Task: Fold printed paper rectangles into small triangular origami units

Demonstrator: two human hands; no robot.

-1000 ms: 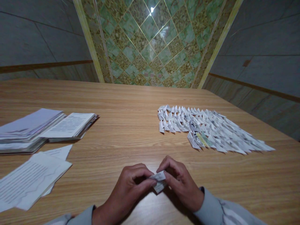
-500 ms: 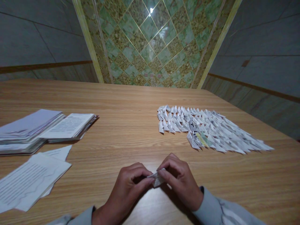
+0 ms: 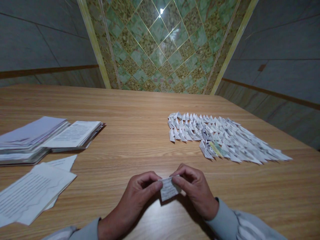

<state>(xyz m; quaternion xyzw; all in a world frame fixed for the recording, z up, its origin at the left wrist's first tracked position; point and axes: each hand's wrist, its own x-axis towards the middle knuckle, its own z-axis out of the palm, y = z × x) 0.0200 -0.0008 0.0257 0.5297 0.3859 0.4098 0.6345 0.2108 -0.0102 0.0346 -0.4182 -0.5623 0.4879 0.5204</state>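
Note:
Both hands meet low in the middle of the wooden table [image 3: 140, 110]. My left hand [image 3: 135, 196] and my right hand [image 3: 196, 191] each pinch one side of a small folded piece of printed paper [image 3: 168, 189], which stands upright between thumbs and forefingers just above the tabletop. Beyond my right hand, rows of several small folded paper pieces [image 3: 222, 138] lie side by side on the table.
Stacks of printed booklets [image 3: 45, 136] lie at the left. Loose printed sheets [image 3: 32, 188] rest near the front left edge. A wall with green patterned tiles [image 3: 162, 46] rises behind the table's far edge.
The small paper was crumpled low between my fingertips; now it is turned up and spread flatter, its printed face toward me. Both hands shifted slightly away from me.

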